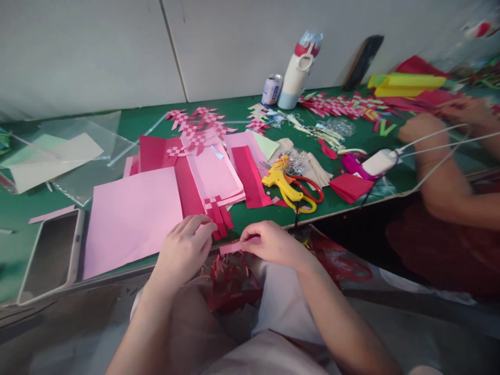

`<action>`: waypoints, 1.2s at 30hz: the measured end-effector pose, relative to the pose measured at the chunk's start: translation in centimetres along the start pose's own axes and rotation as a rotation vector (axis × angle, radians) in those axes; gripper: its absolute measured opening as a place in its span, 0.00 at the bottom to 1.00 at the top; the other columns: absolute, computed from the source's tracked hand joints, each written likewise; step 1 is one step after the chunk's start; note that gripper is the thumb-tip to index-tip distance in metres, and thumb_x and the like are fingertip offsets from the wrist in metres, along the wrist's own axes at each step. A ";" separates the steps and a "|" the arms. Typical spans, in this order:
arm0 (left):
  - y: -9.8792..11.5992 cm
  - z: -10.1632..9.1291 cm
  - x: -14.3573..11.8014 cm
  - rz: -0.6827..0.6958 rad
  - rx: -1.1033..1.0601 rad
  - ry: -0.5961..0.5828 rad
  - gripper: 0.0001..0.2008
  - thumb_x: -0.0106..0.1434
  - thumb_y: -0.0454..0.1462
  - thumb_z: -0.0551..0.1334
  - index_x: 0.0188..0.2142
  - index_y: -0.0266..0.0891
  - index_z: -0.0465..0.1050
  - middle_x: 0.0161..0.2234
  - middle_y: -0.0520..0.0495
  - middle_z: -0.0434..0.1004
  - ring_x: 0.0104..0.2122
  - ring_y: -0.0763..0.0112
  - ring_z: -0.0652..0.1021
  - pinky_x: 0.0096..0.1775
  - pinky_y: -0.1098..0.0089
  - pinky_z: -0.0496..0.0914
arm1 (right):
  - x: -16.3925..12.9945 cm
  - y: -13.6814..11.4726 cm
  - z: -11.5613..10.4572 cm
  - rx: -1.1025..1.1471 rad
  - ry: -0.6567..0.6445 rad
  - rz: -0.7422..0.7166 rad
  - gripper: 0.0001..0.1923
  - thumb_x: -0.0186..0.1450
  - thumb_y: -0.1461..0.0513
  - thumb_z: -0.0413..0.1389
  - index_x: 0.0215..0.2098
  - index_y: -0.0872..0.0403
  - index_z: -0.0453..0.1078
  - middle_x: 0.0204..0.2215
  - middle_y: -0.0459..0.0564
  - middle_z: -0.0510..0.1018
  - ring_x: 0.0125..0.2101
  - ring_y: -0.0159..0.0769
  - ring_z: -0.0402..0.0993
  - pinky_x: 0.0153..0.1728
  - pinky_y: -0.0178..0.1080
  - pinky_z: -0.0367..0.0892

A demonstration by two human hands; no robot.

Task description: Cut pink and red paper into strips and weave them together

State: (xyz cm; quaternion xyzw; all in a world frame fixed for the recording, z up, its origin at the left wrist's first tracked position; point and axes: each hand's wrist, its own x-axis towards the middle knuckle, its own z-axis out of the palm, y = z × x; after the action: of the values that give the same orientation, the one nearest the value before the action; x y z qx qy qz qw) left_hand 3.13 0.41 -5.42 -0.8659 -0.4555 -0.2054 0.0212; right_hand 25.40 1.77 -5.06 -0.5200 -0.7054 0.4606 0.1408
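Note:
My left hand rests at the near table edge, fingertips touching a small woven piece of red and pink paper strips. My right hand pinches a pink paper strip held level between both hands. A heap of red paper scraps lies in my lap below them. A large pink sheet lies left of my left hand.
A yellow glue gun and red-handled scissors lie right of stacked red and pink paper. A phone sits at the left edge. A white bottle and can stand at the back. Another person's arms work at the right.

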 end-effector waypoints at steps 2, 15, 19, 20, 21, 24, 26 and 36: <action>0.1 0.0 0.0 -0.017 -0.069 -0.005 0.07 0.60 0.29 0.58 0.37 0.39 0.70 0.39 0.45 0.74 0.39 0.64 0.74 0.40 0.65 0.71 | 0.0 -0.1 0.0 -0.002 0.003 -0.002 0.09 0.59 0.57 0.58 0.27 0.53 0.75 0.26 0.43 0.80 0.27 0.29 0.72 0.31 0.31 0.59; 0.1 0.5 0.4 0.027 -0.057 -0.026 0.04 0.62 0.37 0.60 0.36 0.38 0.69 0.34 0.46 0.76 0.37 0.63 0.74 0.39 0.63 0.70 | -0.2 0.1 -0.3 -0.019 0.014 0.008 0.09 0.59 0.56 0.57 0.27 0.52 0.75 0.27 0.43 0.80 0.28 0.30 0.72 0.28 0.31 0.57; 0.1 0.5 0.3 0.029 -0.063 -0.041 0.04 0.61 0.35 0.61 0.37 0.38 0.69 0.36 0.45 0.76 0.38 0.62 0.74 0.40 0.62 0.70 | -0.4 0.3 -0.3 -0.040 0.016 0.015 0.08 0.59 0.57 0.57 0.27 0.52 0.75 0.26 0.44 0.79 0.27 0.30 0.71 0.27 0.31 0.56; 0.1 0.5 0.3 0.030 -0.055 -0.044 0.04 0.61 0.34 0.61 0.37 0.38 0.69 0.36 0.45 0.76 0.38 0.62 0.74 0.40 0.62 0.70 | -0.4 0.3 -0.3 -0.043 0.016 0.015 0.08 0.59 0.57 0.57 0.27 0.52 0.75 0.27 0.44 0.80 0.28 0.30 0.71 0.27 0.31 0.56; 0.1 0.5 0.2 0.031 -0.048 -0.042 0.03 0.61 0.33 0.60 0.37 0.38 0.69 0.36 0.46 0.76 0.38 0.62 0.74 0.40 0.63 0.70 | -0.4 0.4 -0.3 -0.045 0.017 0.016 0.08 0.59 0.58 0.57 0.27 0.52 0.75 0.27 0.44 0.80 0.28 0.30 0.72 0.27 0.31 0.56; 0.0 0.5 0.2 0.038 -0.025 -0.006 0.03 0.63 0.32 0.58 0.36 0.39 0.69 0.33 0.47 0.76 0.35 0.64 0.74 0.38 0.64 0.70 | -0.5 0.5 -0.3 -0.042 0.018 0.015 0.08 0.59 0.57 0.58 0.28 0.52 0.75 0.27 0.44 0.80 0.28 0.31 0.72 0.27 0.31 0.56; -0.1 0.4 0.2 0.045 -0.010 0.025 0.04 0.64 0.31 0.57 0.36 0.39 0.69 0.32 0.48 0.75 0.34 0.66 0.74 0.38 0.65 0.70 | -0.5 0.5 -0.2 -0.040 0.018 0.018 0.08 0.59 0.57 0.58 0.28 0.52 0.75 0.26 0.44 0.80 0.27 0.30 0.72 0.28 0.31 0.57; -0.6 0.2 0.3 0.065 0.078 0.034 0.11 0.63 0.29 0.55 0.39 0.41 0.73 0.36 0.46 0.74 0.35 0.66 0.74 0.35 0.67 0.70 | -0.6 0.3 -0.3 -0.023 -0.003 0.038 0.08 0.59 0.58 0.57 0.27 0.53 0.75 0.26 0.45 0.79 0.28 0.31 0.72 0.27 0.31 0.57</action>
State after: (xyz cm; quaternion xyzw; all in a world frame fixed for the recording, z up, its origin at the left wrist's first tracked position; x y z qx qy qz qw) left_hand 2.85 1.00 -5.56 -0.8752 -0.4344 -0.2012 0.0695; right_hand 26.02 1.44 -5.03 -0.5344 -0.7008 0.4558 0.1251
